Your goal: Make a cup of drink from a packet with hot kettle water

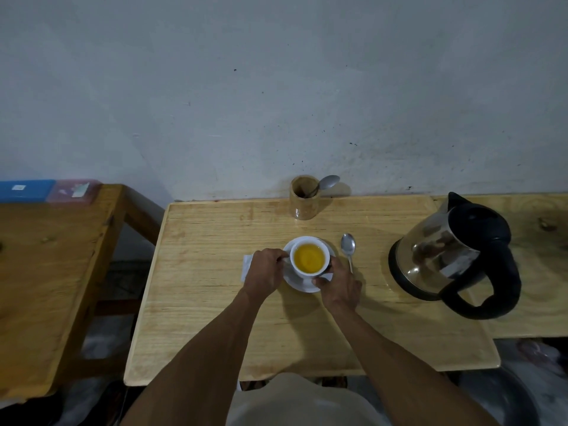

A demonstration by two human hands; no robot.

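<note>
So the cup sits on its saucer just below the middle of the frame, already full of yellow-orange drink, so my read is the mixing and pouring are done and this is the serve or lift step. Left hand is pinched on the cup's handle on the left side, right hand has its fingers wrapped on the cup's near right side, thumb down by the saucer rim.

Tips for doing this bit well: the liquid sits fairly high, so keep the cup level and move slowly, no jerks. It's kettle water, so the wall is probably hot; I'd let the handle carry the weight and use the right hand only as a steady. If the saucer is going too, grip its rim rather than the cup.

Spoon lies on the desk just right of the saucer, kettle farther right, well apart. A white packet peeks out from under the left hand, so mind it doesn't drag along.
</note>
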